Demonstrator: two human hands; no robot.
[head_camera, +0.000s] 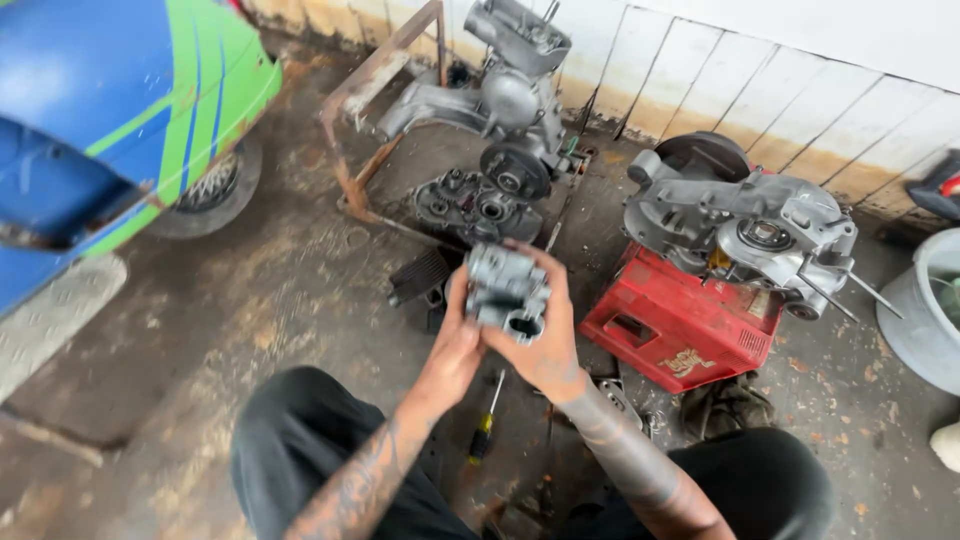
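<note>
You are holding the grey metal carburettor (507, 292) above the floor (300, 290), left hand (455, 345) and right hand (545, 345) both closed around it. It looks rigid, fairly heavy, likely oily; keep gripping its solid body, not the thin fittings.

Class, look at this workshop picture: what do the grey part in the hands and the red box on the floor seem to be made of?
Grey part: probably cast aluminium, judging by its dull, matt grey, lumpy surface. Red box: looks like moulded plastic, with a smooth, evenly coloured, scuffed surface.

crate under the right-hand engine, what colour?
Red crate, with a pale printed mark on its front; seen in the head view.
</note>
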